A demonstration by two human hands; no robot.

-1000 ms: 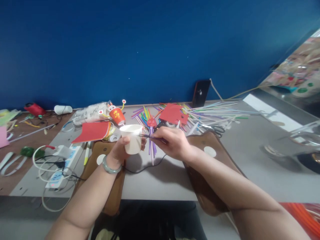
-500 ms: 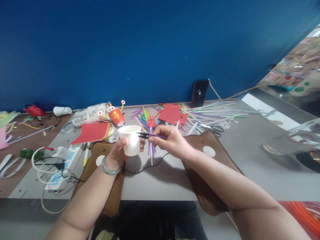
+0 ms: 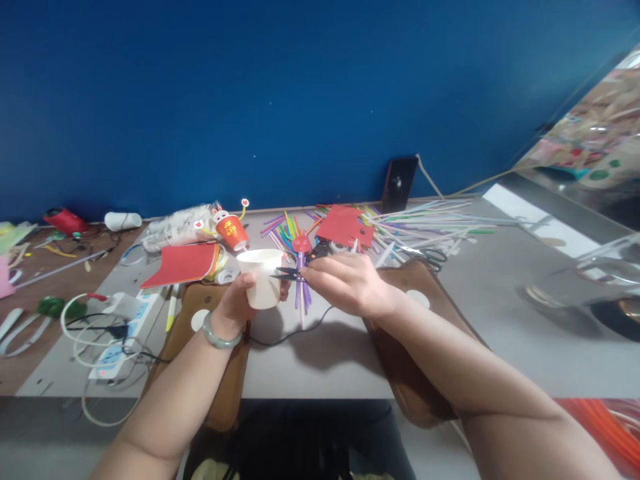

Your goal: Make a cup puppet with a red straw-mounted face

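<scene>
My left hand (image 3: 236,303) is wrapped round a plain white paper cup (image 3: 264,283), which it holds upright above the table. In my right hand (image 3: 350,283) is a pair of small dark scissors (image 3: 289,274), its blades slightly parted and pointing left at the cup's right side. Whether the blades touch the cup I cannot tell. Behind the scissors lies a bundle of purple sticks (image 3: 303,300) with a red paper piece (image 3: 301,243) on top. Further back stands a tilted red cup figure (image 3: 232,231) with a rabbit-like head and two heart-tipped arms.
Red paper sheets (image 3: 345,225) and many coloured pipe cleaners (image 3: 425,217) lie at the back right, near black-handled scissors (image 3: 435,259) and a leaning phone (image 3: 400,183). A power strip (image 3: 123,340) with tangled cables is at left. A clear container (image 3: 565,287) stands at right.
My right hand has turned over so its back shows, and the scissors have turned with it, their blades now parted. The cup stays in my left hand almost unmoved.
</scene>
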